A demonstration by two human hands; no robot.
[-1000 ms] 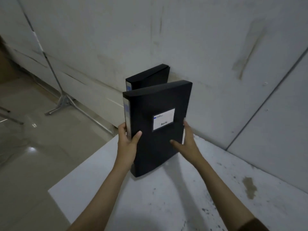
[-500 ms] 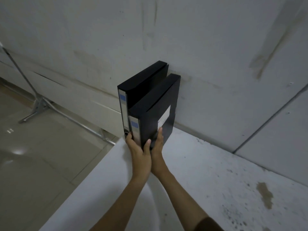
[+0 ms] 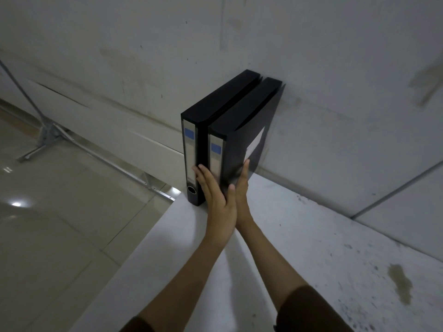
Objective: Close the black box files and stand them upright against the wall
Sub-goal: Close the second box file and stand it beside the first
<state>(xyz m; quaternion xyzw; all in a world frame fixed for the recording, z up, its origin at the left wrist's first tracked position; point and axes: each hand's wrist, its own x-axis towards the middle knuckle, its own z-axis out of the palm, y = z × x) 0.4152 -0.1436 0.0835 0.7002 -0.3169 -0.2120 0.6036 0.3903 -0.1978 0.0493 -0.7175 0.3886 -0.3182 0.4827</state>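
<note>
Two closed black box files stand upright side by side, their far ends against the wall (image 3: 311,68), at the table's far left corner. The left box file (image 3: 190,152) shows a grey spine label with a blue patch and a finger ring. The right box file (image 3: 247,121) has a white label on its cover. My left hand (image 3: 217,197) lies over the right file's spine, with the thumb around the cover edge. My right hand (image 3: 242,188) presses flat on that file's cover. The lower part of the right file is hidden behind both hands.
The white table (image 3: 299,248) is stained and speckled toward the right. Its left edge drops to a glossy tiled floor (image 3: 60,224). A metal stand with splayed legs (image 3: 45,137) sits on the floor by the wall.
The right file turned spine-forward and slid back beside the left file until it met the wall. My hands went from gripping its two sides to pressing on its spine and cover.
</note>
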